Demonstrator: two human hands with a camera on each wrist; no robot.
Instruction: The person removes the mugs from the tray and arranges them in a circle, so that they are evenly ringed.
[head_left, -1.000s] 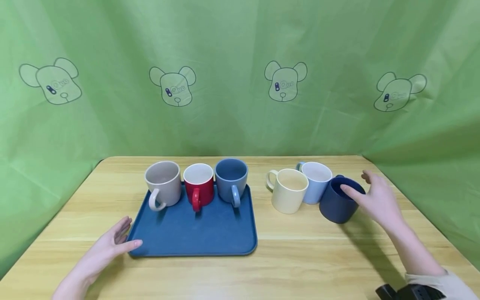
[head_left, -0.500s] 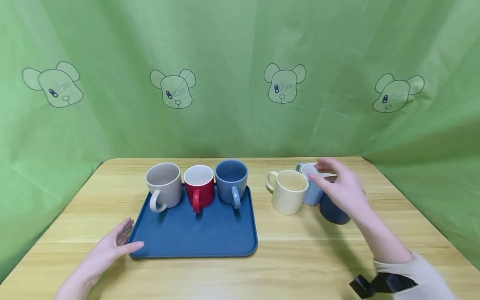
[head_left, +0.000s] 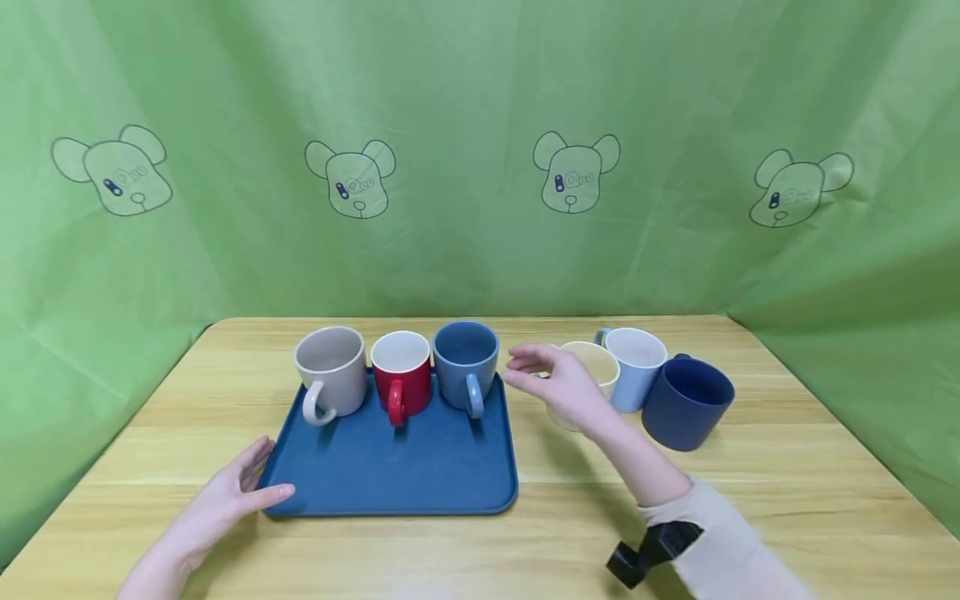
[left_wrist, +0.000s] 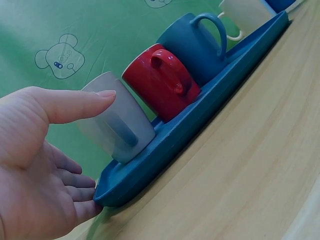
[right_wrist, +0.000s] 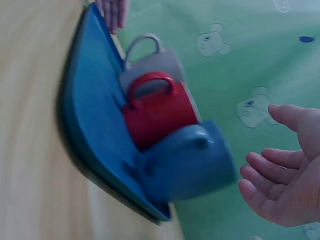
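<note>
My left hand (head_left: 228, 500) rests at the near left corner of a blue tray (head_left: 390, 475), its fingertips against the edge and the thumb apart. Along the tray's far side stand a grey mug (head_left: 341, 379), a red mug (head_left: 411, 387) and a blue mug (head_left: 461, 371), their handles toward me. My right hand (head_left: 562, 383) is in the air just right of the blue mug, fingers loosely bent and holding nothing. Behind it a cream mug (head_left: 600, 362) is partly hidden. In the right wrist view the right hand (right_wrist: 285, 175) has its thumb and fingers spread beside the blue mug (right_wrist: 190, 165).
Right of the cream mug stand a light blue mug (head_left: 636, 375) and a navy mug (head_left: 686, 408), close together. The wooden table (head_left: 810, 500) ends at a green curtain (head_left: 480, 250) behind and at the sides. A black device (head_left: 652, 550) sits on the right wrist.
My right hand has left the navy mug and moved left over the light blue and cream mugs to beside the blue mug. The left hand and the mugs have stayed in place.
</note>
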